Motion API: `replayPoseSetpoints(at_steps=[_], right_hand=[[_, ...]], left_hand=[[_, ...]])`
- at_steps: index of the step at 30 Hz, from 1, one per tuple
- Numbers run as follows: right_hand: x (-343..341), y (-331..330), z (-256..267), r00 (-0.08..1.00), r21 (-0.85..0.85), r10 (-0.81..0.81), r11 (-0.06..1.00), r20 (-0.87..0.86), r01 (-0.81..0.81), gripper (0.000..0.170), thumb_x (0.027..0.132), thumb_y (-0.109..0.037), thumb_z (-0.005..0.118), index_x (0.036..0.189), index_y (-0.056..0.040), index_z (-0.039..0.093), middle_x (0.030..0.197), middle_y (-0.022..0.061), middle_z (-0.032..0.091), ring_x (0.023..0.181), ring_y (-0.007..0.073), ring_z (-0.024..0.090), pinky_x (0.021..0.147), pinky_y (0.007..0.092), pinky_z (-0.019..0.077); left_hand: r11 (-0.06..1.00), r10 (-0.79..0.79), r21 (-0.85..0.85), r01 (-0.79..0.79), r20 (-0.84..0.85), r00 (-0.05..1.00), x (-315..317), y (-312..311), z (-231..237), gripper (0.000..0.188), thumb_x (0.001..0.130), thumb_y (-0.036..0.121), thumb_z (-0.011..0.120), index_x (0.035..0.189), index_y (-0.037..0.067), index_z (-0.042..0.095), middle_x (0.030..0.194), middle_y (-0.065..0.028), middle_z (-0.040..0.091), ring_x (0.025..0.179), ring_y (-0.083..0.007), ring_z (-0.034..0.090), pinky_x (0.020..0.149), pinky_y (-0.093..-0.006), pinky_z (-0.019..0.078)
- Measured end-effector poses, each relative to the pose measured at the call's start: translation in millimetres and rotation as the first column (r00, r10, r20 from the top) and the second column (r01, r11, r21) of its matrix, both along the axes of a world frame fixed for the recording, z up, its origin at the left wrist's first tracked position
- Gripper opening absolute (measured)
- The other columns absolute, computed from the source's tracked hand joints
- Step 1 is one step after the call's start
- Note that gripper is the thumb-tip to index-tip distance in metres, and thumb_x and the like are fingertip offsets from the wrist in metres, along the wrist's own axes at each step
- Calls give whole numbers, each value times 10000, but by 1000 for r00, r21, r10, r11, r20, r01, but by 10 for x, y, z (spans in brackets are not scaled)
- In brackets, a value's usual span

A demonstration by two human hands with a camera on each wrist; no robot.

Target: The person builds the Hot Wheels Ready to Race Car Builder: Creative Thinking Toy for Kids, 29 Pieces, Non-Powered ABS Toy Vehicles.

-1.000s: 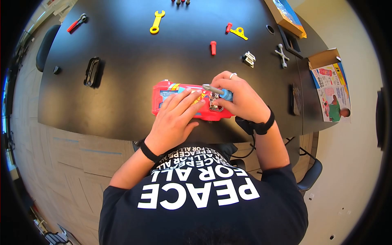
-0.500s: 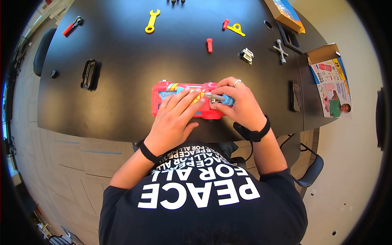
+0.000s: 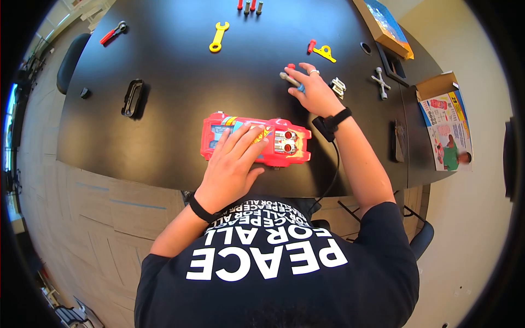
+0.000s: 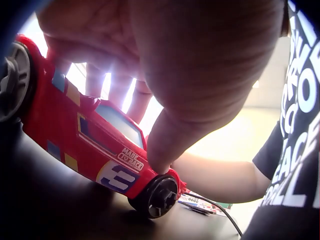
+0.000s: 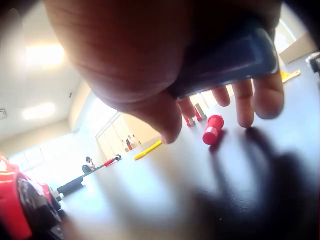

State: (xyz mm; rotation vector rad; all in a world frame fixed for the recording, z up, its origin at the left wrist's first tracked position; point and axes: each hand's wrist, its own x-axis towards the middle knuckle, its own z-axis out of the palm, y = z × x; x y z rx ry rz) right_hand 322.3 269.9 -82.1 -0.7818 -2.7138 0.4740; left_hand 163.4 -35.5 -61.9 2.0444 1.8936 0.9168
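A red toy car (image 3: pixel 279 158) lies on the dark table in the head view, a chrome engine piece (image 3: pixel 285 142) at its right part. The left hand (image 3: pixel 232 167) rests on the car with fingers spread; in the left wrist view its thumb touches the car's side (image 4: pixel 100 155). Beyond the car, the right hand (image 3: pixel 316 94) holds a screwdriver with a grey tip (image 3: pixel 290 80) and blue handle. In the right wrist view the dark blue handle (image 5: pixel 230 62) lies against the palm, and a red bolt (image 5: pixel 213 130) is on the table near the fingertips.
A silver-and-white piece (image 3: pixel 338 87) lies right of the right hand. Farther off are a yellow wrench (image 3: pixel 219 37), a yellow piece (image 3: pixel 326 53) and a grey cross wrench (image 3: pixel 381 83). A black tray (image 3: pixel 132 98) sits left; an open box (image 3: pixel 445 120) stands right.
The right hand has moved from the engine piece to the red bolt farther up the table, still holding the screwdriver. The engine piece is now uncovered. The left hand stays on the car.
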Motion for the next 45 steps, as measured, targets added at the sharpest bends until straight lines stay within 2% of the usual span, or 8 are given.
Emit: replayPoseSetpoints(at_steps=[4, 12, 14, 18, 30, 32, 39, 45], right_hand=[[-260, 246, -183, 987, 61, -45, 997, -155, 56, 536, 984, -191, 833, 1497, -106, 698, 1433, 270, 645, 1231, 472, 702, 1055, 516, 588], [-146, 174, 182, 990, -12, -137, 990, 24, 138, 178, 933, -86, 833, 1088, -17, 781, 1074, 164, 745, 1040, 365, 756, 906, 455, 581], [-17, -123, 511, 961, -533, -137, 846, -239, -11, 159, 891, -46, 881, 1013, -9, 787, 1058, 127, 756, 1021, 248, 796, 851, 407, 622], [187, -650, 800, 825, -591, -21, 708, -564, -386, 182, 834, 24, 929, 984, -15, 833, 1055, 77, 764, 962, 192, 765, 843, 354, 612], [257, -852, 533, 884, -356, 294, 833, -363, -423, 197, 842, -19, 919, 993, -49, 796, 1121, 81, 782, 1003, 262, 760, 896, 378, 595], [188, -631, 499, 861, -291, 118, 911, -496, -292, 172, 888, -22, 883, 1026, -44, 782, 1126, 113, 780, 1015, 286, 752, 898, 398, 592], [-238, 526, 83, 950, 99, -306, 949, 63, 299, 581, 985, -129, 767, 1548, -124, 623, 1496, 415, 529, 1224, 515, 707, 1052, 526, 602], [-503, 1146, -317, 924, 276, -364, 906, 114, 322, 438, 971, -169, 801, 1384, -48, 720, 1407, 320, 637, 1145, 467, 735, 1013, 514, 610]], left_hand=[[999, 43, 21, -43, 21, 999, -63, -57, -11, 630, 878, 163, 891, 1459, 80, 662, 1626, -129, 582, 1590, -377, 464, 1316, -590, 356], [998, 54, 43, -55, 40, 998, -95, -69, -26, 596, 885, 171, 895, 1428, 72, 671, 1600, -136, 598, 1577, -384, 476, 1313, -594, 348], [996, 66, 51, -68, 42, 997, -79, -65, -31, 595, 876, 165, 900, 1418, 69, 673, 1597, -136, 600, 1570, -384, 482, 1314, -596, 345], [999, 46, 26, -48, 59, 997, -81, -72, 1, 601, 860, 147, 908, 1410, 69, 678, 1605, -138, 599, 1567, -388, 486, 1314, -595, 348], [996, 72, 49, -74, 49, 996, -82, -61, -1, 594, 848, 129, 917, 1395, 76, 691, 1611, -136, 605, 1546, -401, 507, 1305, -591, 360], [995, 75, 56, -78, 52, 996, -85, -63, -23, 590, 848, 130, 917, 1391, 77, 692, 1611, -135, 606, 1546, -400, 508, 1306, -590, 358], [994, 79, 77, -83, 53, 995, -80, -44, -74, 572, 849, 135, 915, 1373, 74, 692, 1610, -135, 607, 1546, -394, 510, 1307, -588, 355], [991, 90, 97, -92, 31, 995, -80, -41, -119, 554, 881, 169, 898, 1386, 78, 688, 1594, -130, 613, 1554, -380, 504, 1311, -593, 346]])
